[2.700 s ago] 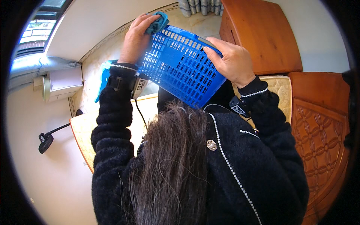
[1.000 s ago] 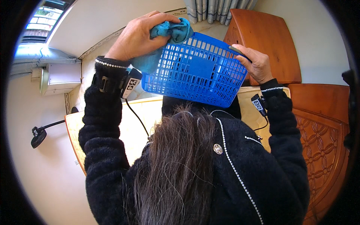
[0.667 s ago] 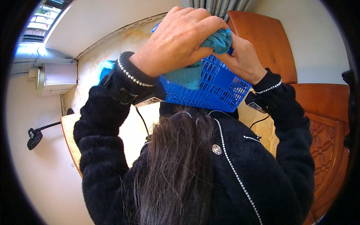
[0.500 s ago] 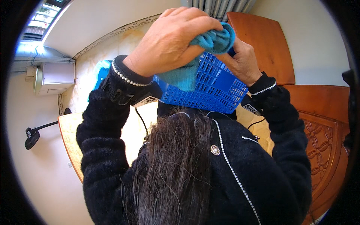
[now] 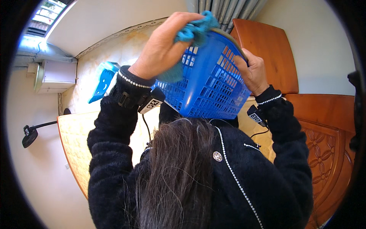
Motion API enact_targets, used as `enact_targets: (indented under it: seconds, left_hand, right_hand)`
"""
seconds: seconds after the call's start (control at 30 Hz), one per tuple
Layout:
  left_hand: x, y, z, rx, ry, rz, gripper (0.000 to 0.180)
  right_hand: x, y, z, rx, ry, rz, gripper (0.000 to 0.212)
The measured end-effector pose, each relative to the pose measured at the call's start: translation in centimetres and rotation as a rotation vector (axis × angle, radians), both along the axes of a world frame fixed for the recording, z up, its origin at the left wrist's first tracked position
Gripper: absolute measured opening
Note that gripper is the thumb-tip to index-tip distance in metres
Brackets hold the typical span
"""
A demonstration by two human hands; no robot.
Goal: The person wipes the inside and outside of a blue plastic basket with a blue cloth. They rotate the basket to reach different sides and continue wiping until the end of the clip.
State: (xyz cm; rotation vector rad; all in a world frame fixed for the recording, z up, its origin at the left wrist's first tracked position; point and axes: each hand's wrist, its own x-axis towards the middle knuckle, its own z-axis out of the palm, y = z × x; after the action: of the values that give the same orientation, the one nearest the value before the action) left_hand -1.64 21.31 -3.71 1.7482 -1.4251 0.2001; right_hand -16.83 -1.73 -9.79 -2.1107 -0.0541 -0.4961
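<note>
A blue plastic lattice basket (image 5: 190, 93) is held up in front of my chest, tilted so one smooth rounded corner faces me. My left hand (image 5: 160, 47) closes on a bunched teal cloth (image 5: 200, 28) and presses it at the upper left of the basket, by its rim. Part of the cloth hangs below the palm against the basket's side. My right hand (image 5: 254, 72) grips the basket's right edge, thumb on the near side and the other fingers mostly hidden behind it. The basket's inside is out of sight.
A bed with a pale yellow mattress (image 5: 74, 133) lies below. At the right stand a carved wooden headboard (image 5: 324, 152) and a flat wooden panel (image 5: 267, 53). A light-blue plastic piece (image 5: 103, 82) is on the floor at left, near a white cabinet (image 5: 57, 74) and a black lamp (image 5: 30, 135).
The basket has turned, bringing a corner toward me and its rim into view. My left hand and the cloth have shifted left; my right hand has moved slightly lower.
</note>
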Motion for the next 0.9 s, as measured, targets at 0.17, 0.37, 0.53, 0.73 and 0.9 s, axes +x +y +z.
enact_targets:
  seconds: [0.17,0.37,0.53,0.73,0.9]
  left_hand:
    - [-0.2,-1.6,0.6,0.154,-0.047,-0.139,0.052]
    - [3.1,3.0,-2.5,0.251,0.166,0.016,0.053]
    - [2.6,3.0,-1.4,0.304,0.270,0.047,0.045]
    - [0.4,-1.5,1.2,0.196,-0.110,-0.251,0.048]
    - [3.1,1.6,-1.6,0.262,0.136,-0.136,0.045]
  right_hand:
    - [-0.9,-0.3,-1.9,0.025,-0.032,-0.040,0.047]
    - [-1.4,-0.5,-2.3,0.040,-0.087,-0.017,0.047]
    - [-1.1,-0.1,-2.1,0.051,-0.091,-0.011,0.046]
    - [-1.0,-0.6,-2.2,0.042,-0.091,0.007,0.047]
    - [-1.4,-0.9,-2.4,0.070,-0.080,0.018,0.047]
